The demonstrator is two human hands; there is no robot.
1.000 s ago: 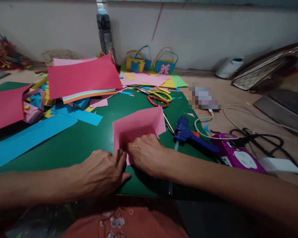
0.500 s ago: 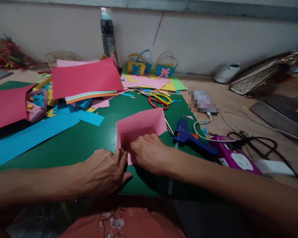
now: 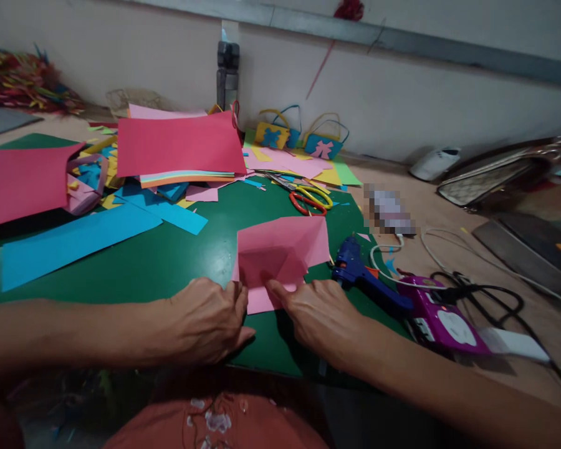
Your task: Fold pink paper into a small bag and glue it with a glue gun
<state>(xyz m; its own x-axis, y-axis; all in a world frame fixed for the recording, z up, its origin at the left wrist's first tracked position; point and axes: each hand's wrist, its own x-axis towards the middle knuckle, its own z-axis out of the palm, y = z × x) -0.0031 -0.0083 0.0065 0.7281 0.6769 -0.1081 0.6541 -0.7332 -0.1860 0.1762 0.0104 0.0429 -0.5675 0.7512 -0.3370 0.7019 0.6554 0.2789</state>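
A folded piece of pink paper (image 3: 280, 243), creased into an open box-like shape, stands on the green board in front of me. My left hand (image 3: 210, 321) grips its near left corner, with the fingertips pressed on the edge and the thumb stretched out below. At the near right side, my right hand (image 3: 320, 312) has hold of the paper, one finger pointing inward over the front flap. The rest of the right fingers are partly hidden. A blue glue gun (image 3: 369, 274) lies just right of the paper.
Scissors with red and yellow handles (image 3: 311, 199) lie behind the paper. Blue strips (image 3: 79, 246) and a stack of coloured sheets (image 3: 180, 146) are to the left. Small paper bags (image 3: 273, 136) stand by the wall. A purple power strip (image 3: 444, 318) and cables lie right.
My right hand has drawn back to the right, out of the fold, and the front flap shows more. My left hand keeps its hold. The whole view has shifted slightly.
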